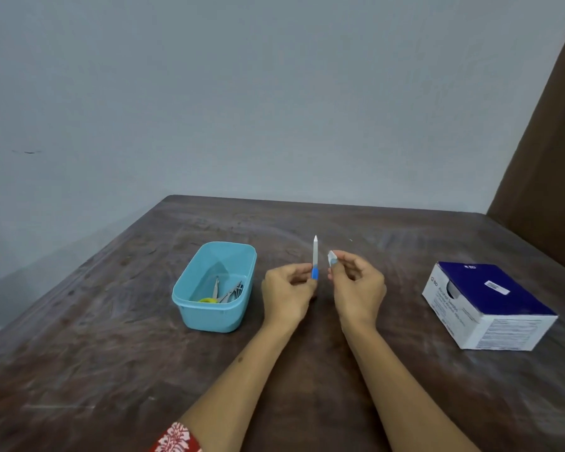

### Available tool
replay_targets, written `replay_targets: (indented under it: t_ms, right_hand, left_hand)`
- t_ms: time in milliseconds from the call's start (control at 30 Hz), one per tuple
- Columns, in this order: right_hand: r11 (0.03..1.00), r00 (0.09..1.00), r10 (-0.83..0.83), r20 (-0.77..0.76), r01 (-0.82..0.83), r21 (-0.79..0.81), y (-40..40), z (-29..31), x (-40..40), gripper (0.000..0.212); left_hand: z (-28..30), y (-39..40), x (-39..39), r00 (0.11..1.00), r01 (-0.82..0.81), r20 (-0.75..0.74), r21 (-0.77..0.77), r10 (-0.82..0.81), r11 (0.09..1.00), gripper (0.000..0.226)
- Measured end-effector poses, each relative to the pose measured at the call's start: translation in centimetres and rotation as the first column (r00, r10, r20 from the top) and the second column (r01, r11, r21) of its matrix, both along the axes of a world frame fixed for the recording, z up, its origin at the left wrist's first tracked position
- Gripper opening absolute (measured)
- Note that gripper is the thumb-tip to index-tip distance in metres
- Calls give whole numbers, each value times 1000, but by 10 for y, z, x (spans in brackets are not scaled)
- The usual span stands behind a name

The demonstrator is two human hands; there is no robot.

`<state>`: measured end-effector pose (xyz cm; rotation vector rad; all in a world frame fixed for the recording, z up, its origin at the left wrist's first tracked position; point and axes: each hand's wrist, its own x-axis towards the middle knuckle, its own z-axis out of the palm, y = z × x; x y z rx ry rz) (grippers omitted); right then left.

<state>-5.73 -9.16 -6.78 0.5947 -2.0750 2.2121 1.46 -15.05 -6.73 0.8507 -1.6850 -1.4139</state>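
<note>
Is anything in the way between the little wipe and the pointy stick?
Nothing visible. The right hand pinches the wipe just beside the stick, which the left hand holds upright. Only a small open gap separates them.

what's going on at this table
A person sits at a dark wooden table. Their left hand holds a slim file with a blue handle upright, while the right hand pinches a small white pad just beside it, seemingly not touching. A light blue tub holding metal tools sits to the left, and a blue and white box to the right.
</note>
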Motion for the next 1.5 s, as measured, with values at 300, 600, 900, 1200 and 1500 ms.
replay_targets:
  t_ms: [300,600,900,1200,1500]
  right_hand:
    - [974,908,95,-408,0,227,4,2,16,20]
    - [978,921,-39,-388,116,176,5,6,12,19]
    - [985,935,-24,-353,82,151,6,5,9,19]
    - [979,948,-1,-319,66,193,9,5,11,12]
    - [974,948,17,-318,56,219,13,2,12,7]
  left_hand:
    - [3,2,2,996,73,-62,87,-68,993,22]
    - [12,8,7,972,233,-105,307,-210,923,16]
    - [6,3,6,970,243,-43,235,-240,941,26]
    - [3,7,8,980,199,-46,162,-194,966,31]
    - [2,8,10,983,185,-41,159,-181,970,27]
